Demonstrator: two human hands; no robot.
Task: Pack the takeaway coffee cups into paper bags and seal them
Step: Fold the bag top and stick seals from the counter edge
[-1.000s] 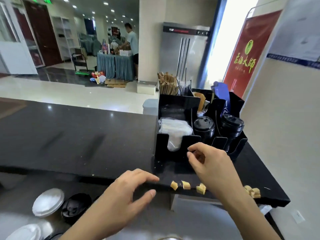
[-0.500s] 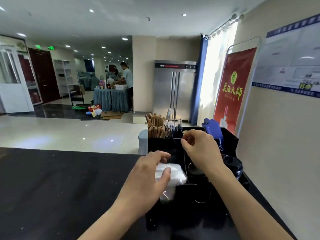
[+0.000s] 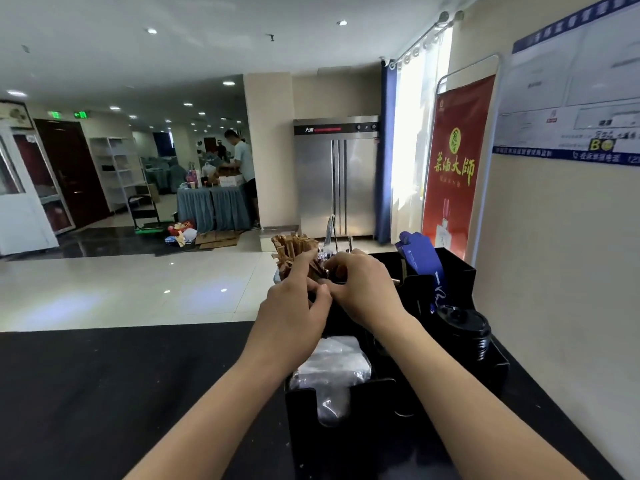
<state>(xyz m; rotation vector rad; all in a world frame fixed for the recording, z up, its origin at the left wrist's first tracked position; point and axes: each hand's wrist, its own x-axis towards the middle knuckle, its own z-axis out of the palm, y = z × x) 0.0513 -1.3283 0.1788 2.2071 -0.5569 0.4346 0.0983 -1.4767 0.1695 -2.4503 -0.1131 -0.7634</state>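
No coffee cup or paper bag shows in the head view. Both my hands reach into the back compartment of a black organiser (image 3: pixel 455 271) on the dark counter (image 3: pixel 104 393). My left hand (image 3: pixel 294 310) has its fingers curled in among a bundle of brown paper-wrapped sticks (image 3: pixel 292 245). My right hand (image 3: pixel 363 289) sits right beside it, thumb touching the left thumb, fingers curled down over the compartment's edge. Whatever lies under its fingertips is hidden. A stack of black cup lids (image 3: pixel 464 329) stands in the organiser's right slot.
A clear plastic pack of white items (image 3: pixel 336 363) fills the organiser's front slot, and a blue packet (image 3: pixel 417 256) stands at its back right. A cream wall with a red banner (image 3: pixel 457 161) runs close on the right. A person works at a draped table (image 3: pixel 211 206) far off.
My view has tilted up from the counter edge. Both hands moved forward from the organiser's front to its back compartment and came together at the brown sticks.
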